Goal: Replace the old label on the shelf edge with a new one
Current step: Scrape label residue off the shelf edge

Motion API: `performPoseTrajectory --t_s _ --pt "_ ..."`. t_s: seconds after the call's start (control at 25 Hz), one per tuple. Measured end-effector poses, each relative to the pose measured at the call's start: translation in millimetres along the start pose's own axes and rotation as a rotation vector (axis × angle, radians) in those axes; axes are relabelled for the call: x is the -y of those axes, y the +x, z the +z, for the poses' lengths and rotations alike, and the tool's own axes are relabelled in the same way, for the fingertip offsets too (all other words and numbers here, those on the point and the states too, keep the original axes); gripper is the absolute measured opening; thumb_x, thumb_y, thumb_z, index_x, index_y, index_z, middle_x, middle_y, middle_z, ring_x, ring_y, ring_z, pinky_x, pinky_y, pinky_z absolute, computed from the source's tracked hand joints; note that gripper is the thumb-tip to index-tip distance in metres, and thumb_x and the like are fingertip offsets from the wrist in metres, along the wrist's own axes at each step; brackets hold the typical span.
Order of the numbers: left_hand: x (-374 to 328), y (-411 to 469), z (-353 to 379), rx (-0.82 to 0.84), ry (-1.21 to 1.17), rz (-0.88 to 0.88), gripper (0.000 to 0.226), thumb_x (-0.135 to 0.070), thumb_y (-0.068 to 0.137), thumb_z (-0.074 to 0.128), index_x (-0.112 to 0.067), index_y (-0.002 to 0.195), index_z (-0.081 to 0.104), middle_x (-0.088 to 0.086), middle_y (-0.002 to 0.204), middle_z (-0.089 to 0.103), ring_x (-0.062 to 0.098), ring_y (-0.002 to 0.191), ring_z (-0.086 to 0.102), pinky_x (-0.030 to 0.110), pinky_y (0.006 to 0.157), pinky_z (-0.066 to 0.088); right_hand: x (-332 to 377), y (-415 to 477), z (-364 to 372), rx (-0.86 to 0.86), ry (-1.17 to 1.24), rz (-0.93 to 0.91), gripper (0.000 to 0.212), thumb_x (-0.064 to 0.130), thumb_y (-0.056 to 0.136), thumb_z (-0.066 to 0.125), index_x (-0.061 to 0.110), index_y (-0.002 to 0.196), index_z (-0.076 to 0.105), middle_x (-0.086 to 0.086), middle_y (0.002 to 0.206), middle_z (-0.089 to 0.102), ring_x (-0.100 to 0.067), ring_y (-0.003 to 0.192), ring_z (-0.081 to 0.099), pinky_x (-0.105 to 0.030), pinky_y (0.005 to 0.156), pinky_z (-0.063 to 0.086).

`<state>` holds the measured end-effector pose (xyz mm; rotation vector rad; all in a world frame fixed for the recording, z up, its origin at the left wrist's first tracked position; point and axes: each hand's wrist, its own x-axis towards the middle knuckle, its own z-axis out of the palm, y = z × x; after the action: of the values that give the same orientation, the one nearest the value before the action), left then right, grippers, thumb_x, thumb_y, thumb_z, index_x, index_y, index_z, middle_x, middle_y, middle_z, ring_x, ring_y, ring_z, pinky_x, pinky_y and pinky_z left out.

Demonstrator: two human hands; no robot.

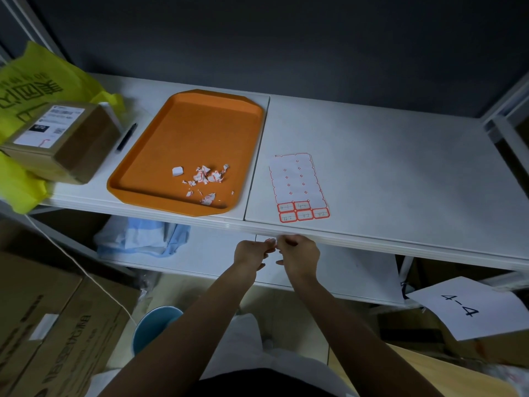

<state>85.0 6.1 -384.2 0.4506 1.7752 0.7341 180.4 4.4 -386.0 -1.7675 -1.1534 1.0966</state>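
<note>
A small red-and-white label [270, 240] sits just under the white shelf edge [357, 239], between my two hands. My left hand [250, 253] pinches it from the left. From the right, my right hand [299, 253] has its fingers curled at the same label. Most of the label is hidden by my fingers. On the shelf above lies a label sheet [297, 186] with several red-bordered labels left along its bottom. The orange tray [197, 121] holds torn label scraps [206, 179].
A black pen [126, 137] lies left of the tray, beside a cardboard parcel [61, 138] on a yellow bag [34, 81]. Below are blue cloth [148, 237], cardboard boxes [51, 325], a blue bucket [154, 325] and a sheet marked 4-4 [469, 308].
</note>
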Motion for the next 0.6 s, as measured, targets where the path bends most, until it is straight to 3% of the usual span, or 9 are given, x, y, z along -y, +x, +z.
performPoseTrajectory --t_s 0.32,0.6 --pt "-2.6 1.5 -2.8 0.002 -0.013 0.002 0.029 -0.029 0.091 0.067 -0.005 0.105 0.071 0.007 0.112 0.071 0.017 0.095 0.060 0.032 0.091 0.050 5.1 0.8 2.8 -0.029 0.088 0.102 0.013 0.014 0.089 0.067 0.021 0.080 0.062 0.002 0.074 0.065 -0.008 0.060 0.064 -0.015 0.045 0.050" --pt "-5.2 1.5 -5.0 0.004 -0.027 -0.001 0.029 -0.028 0.091 0.067 -0.003 0.105 0.070 0.009 0.115 0.071 0.017 0.096 0.059 0.034 0.095 0.049 20.8 -3.7 13.2 -0.180 0.249 0.246 0.033 0.015 0.085 0.071 0.032 0.063 0.054 0.018 0.062 0.059 -0.010 0.056 0.062 -0.016 0.041 0.047"
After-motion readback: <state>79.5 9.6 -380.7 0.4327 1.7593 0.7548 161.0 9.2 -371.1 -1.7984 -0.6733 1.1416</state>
